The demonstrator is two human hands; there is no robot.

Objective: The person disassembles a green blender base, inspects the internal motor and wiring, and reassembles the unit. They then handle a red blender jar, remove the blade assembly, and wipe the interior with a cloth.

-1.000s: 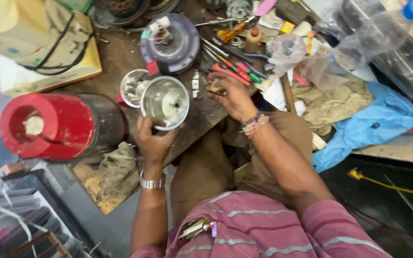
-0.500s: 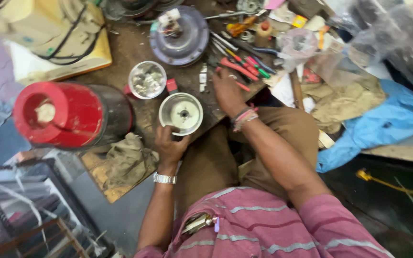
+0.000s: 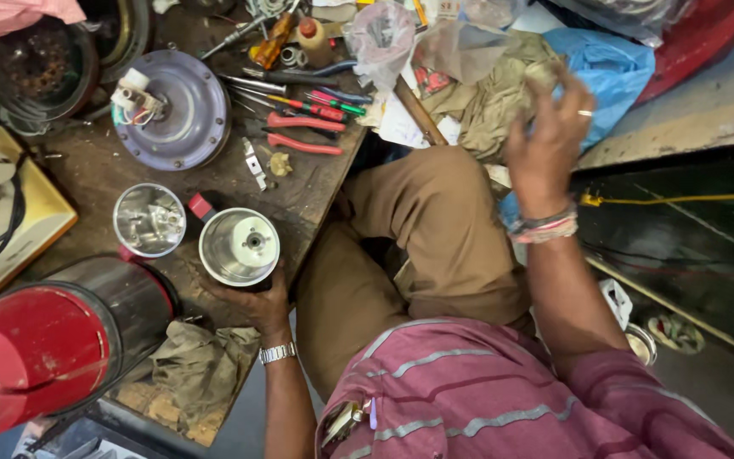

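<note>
Our left hand [image 3: 252, 297] grips a steel jar [image 3: 239, 246] from below, at the surface [image 3: 87, 170] edge. Our right hand [image 3: 545, 140] clutches a rag [image 3: 494, 93], well apart from it.

Steel jar [image 3: 239, 246], round and polished, seen end-on with its flat base turned up toward the camera; a small dark hub sits at the centre of the base, ringed by small holes. It stands at the near edge of the surface, cupped from below. Khaki rag [image 3: 503, 98], crumpled and stained, lies heaped to the right, beyond the knee, with fingers closed on its upper fold.
</note>
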